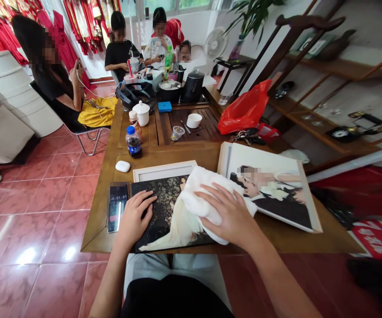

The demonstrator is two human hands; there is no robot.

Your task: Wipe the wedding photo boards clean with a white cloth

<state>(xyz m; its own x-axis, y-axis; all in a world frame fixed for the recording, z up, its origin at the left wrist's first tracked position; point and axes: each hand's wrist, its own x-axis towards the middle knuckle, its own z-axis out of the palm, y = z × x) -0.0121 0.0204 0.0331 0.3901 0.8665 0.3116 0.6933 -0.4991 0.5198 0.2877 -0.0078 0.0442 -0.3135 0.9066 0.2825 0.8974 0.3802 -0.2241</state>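
In front of me a dark photo panel [164,212] lies flat at the table's near edge, printed with a figure in a long pale gown. My left hand [138,215] rests open on its left side, fingertips on the dark surface. A folded white cloth [192,183] covers the panel's right part. My right hand [226,212] grips this cloth from above, fingers spread and pressed into it. Right of it, a second photo panel [277,212] with a couple lies at an angle, partly under the cloth. Behind the dark panel shows the back of a pale frame [164,171].
A phone [117,207] showing a timer lies left of the panel, with a white earbud case [122,166] beyond. Farther back stand a blue-capped bottle [133,142], a lidded white cup [142,114] and a red plastic bag [244,110]. Several people sit around the far side.
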